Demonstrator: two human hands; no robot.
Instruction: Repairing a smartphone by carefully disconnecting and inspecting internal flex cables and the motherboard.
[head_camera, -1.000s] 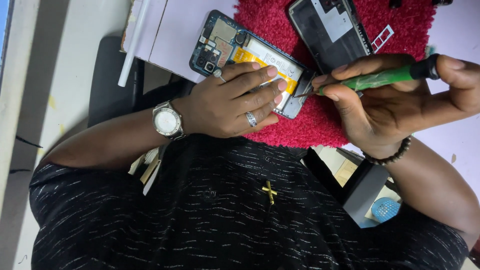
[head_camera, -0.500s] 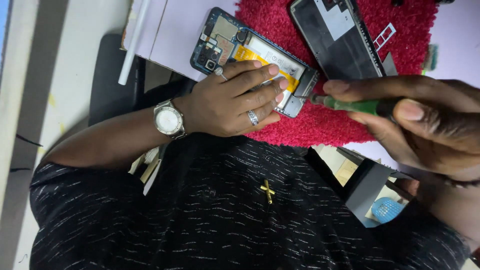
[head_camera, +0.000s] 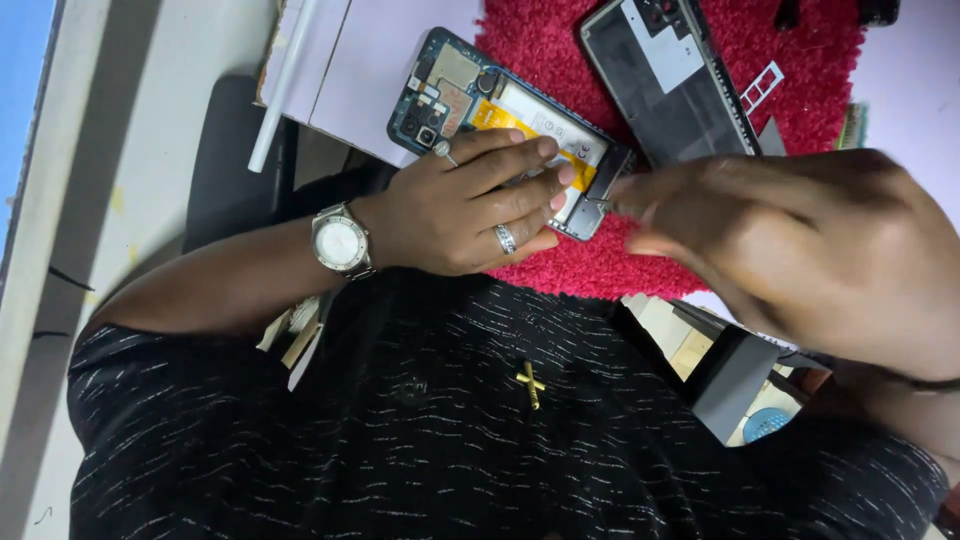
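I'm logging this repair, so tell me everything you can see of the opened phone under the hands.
The opened phone lies back-up, cover off, tilted across the edge of a red fuzzy mat. Its dark frame shows green circuit boards, camera lenses and a yellow-striped battery. The left hand presses flat on its lower half; the blurred right hand brings a thin metal tip to its bottom end.

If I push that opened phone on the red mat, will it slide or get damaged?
The opened phone probably won't slide easily: it lies on a fuzzy red mat, pinned by the left hand. It looks thin and stiff. Its exposed circuitry is likely fragile, so push on the frame.
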